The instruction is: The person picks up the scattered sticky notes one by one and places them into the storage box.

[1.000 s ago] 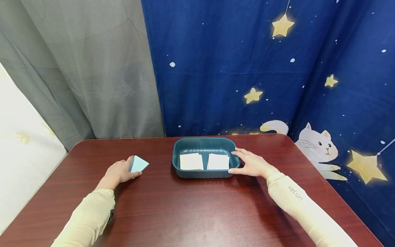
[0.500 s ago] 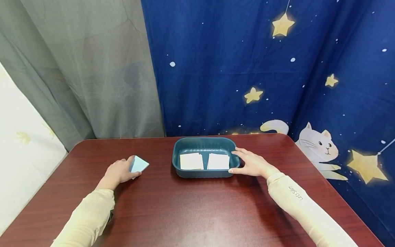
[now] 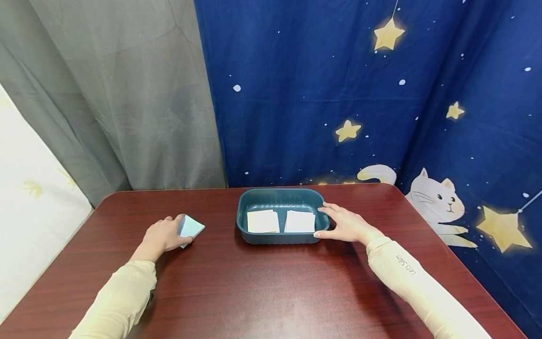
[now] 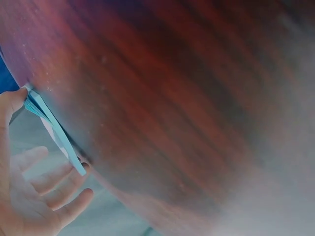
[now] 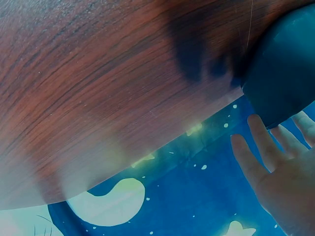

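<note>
In the head view, a light blue pad of sticky notes (image 3: 192, 227) is at the table's left, pinched by its edges in my left hand (image 3: 163, 235). The left wrist view shows that pad (image 4: 61, 132) edge-on, its sheets fanned slightly near the thumb, with fingertips at the other end. My right hand (image 3: 347, 225) holds the right end of a dark teal plastic basin (image 3: 275, 239), thumb at the front corner and fingers at the right rim. Inside lie a pale yellow paper stack (image 3: 262, 221) on the left and a white paper stack (image 3: 299, 221) on the right.
A reddish-brown wooden table (image 3: 262, 292) with rounded far corners carries everything. Right behind its far edge hang a grey curtain (image 3: 139, 94) and a blue star-patterned curtain (image 3: 296, 94). Table surface separates the pad from the basin.
Almost nothing differs. My left hand and the light blue pad have shifted very slightly; the basin, the paper stacks and my right hand stay in place.
</note>
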Demonstrator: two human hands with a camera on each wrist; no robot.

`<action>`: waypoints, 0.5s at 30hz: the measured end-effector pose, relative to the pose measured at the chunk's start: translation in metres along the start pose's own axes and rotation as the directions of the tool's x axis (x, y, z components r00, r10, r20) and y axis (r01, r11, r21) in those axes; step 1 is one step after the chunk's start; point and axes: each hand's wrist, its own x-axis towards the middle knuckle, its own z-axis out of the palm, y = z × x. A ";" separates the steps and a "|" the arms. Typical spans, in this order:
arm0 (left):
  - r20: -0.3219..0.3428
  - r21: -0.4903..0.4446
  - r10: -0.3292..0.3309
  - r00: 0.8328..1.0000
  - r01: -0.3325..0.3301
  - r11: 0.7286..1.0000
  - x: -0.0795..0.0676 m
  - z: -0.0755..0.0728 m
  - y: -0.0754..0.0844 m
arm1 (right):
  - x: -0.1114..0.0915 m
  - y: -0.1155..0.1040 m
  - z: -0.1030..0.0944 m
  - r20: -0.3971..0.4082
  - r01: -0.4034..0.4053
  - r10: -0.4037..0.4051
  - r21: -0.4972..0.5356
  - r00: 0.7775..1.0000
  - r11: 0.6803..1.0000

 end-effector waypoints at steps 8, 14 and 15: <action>-0.021 0.002 0.009 1.000 -0.009 1.000 0.001 0.001 -0.001 | 0.000 0.000 0.000 0.004 0.000 0.000 0.003 1.000 1.000; -0.013 -0.030 -0.009 1.000 0.009 1.000 0.001 -0.002 0.001 | 0.000 0.000 0.000 0.004 0.000 0.000 0.004 1.000 1.000; -0.008 -0.031 -0.013 1.000 0.013 0.999 0.001 -0.003 0.001 | 0.000 0.000 0.000 0.004 0.000 0.000 0.003 1.000 1.000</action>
